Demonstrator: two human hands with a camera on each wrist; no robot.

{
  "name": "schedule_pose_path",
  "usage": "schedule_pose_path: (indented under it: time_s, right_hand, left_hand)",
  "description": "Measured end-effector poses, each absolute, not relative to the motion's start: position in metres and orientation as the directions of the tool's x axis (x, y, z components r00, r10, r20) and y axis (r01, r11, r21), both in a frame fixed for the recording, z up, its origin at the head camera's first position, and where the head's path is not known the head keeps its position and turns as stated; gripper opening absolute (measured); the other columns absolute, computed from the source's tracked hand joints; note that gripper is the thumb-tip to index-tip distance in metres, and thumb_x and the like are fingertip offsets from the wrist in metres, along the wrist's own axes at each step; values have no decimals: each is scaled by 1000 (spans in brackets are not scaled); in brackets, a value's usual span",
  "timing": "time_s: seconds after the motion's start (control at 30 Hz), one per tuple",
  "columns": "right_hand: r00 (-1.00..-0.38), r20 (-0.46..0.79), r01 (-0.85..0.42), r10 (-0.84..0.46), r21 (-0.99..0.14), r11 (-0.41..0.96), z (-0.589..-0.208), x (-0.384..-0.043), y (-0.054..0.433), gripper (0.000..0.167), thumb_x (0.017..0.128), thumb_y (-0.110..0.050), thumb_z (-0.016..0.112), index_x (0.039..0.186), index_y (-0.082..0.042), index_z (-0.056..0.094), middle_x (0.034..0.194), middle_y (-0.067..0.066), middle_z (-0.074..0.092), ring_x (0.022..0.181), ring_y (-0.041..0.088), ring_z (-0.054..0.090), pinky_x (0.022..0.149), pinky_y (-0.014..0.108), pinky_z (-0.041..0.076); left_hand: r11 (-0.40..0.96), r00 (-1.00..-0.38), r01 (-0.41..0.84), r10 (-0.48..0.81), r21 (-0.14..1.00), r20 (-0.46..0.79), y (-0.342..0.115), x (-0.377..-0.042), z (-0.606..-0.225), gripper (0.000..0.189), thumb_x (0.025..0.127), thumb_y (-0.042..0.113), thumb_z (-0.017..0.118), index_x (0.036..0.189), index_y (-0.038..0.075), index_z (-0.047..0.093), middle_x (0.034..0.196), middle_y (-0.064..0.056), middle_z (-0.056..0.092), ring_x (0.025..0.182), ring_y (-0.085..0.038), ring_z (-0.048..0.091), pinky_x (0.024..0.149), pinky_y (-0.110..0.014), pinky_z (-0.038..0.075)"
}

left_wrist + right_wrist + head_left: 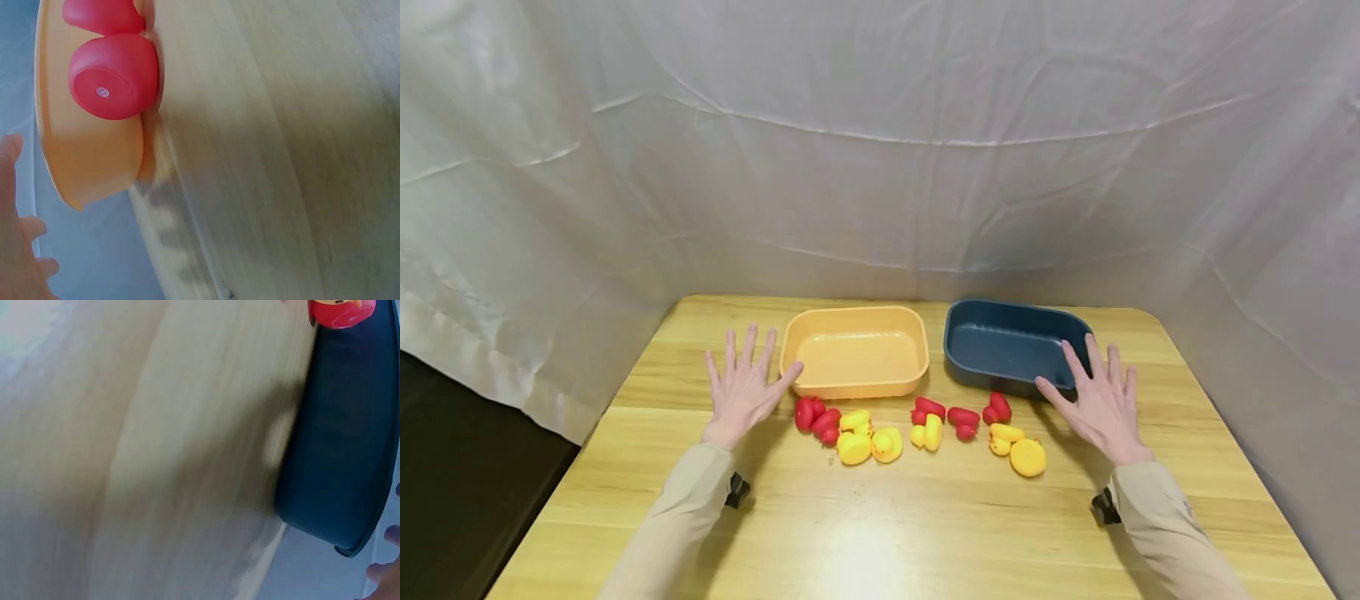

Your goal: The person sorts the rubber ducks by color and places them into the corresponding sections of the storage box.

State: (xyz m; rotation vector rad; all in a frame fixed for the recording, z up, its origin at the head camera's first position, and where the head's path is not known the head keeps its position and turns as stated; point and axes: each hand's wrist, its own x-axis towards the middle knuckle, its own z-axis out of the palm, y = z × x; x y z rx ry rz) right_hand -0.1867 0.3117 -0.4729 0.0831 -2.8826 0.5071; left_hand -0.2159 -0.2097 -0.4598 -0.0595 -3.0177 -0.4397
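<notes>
In the head view my left hand (743,398) hovers with fingers spread beside the left end of a yellow-orange tray (853,390). My right hand (1101,408), its fingers also spread, is over the right end of a dark blue tray (1015,350). Neither hand holds anything. Along the trays' front lie small toy ducks, several red and several yellow, some tipped over. A red duck (827,422) and a yellow duck (887,444) lie nearer the left hand; another yellow duck (1027,458) is nearer the right. The left wrist view shows a red duck's flat base (103,92).
Both trays stand side by side near the back edge of the wooden table (880,517). A pale grey cloth (880,200) hangs behind the table and along its sides. Something dark (467,483) lies beyond the table's left edge.
</notes>
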Motion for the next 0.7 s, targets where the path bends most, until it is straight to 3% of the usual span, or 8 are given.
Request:
schedule_pose_path:
  time_s: [0.23, 0.43, 0.63, 0.7]
  right_hand:
    - [-961, 261, -173, -89, -317, 933, -468, -180, 307, 84, 95, -61, 55, 161, -20, 24, 169, 20, 13, 154, 50, 4, 121, 74, 1]
    - [-922, 335, -306, -196, -317, 898, -464, -179, 302, 78, 92, -49, 67, 155, -13, 39, 163, 21, 29, 147, 50, 24, 117, 73, 21]
    - [-889, 364, -427, -279, -436, 792, -459, -178, 297, 69, 87, -28, 78, 149, -15, 49, 156, 17, 43, 142, 44, 36, 106, 74, 35]
    - [-878, 372, -457, -301, -464, 759, -457, -178, 295, 66, 86, -22, 80, 146, -16, 53, 151, 15, 49, 137, 40, 44, 107, 65, 41]
  left_hand:
    - [953, -994, 74, 47, 292, 101, -208, -210, -458, 86, 97, 73, 35, 162, 22, 15, 170, -9, 0, 156, -42, -12, 118, -70, -20]
    - [952, -995, 90, 72, 292, 71, -207, -206, -456, 85, 98, 71, 36, 163, 22, 12, 170, -10, -1, 156, -44, -9, 119, -73, -14]
    - [893, -988, 150, 146, 424, 42, -213, -208, -458, 83, 100, 65, 39, 163, 18, 12, 170, -16, 6, 156, -46, -3, 120, -75, -5]
    - [860, -983, 176, 180, 479, 38, -217, -211, -459, 81, 101, 61, 41, 163, 17, 13, 170, -16, 9, 156, -46, 0, 121, -74, -2]
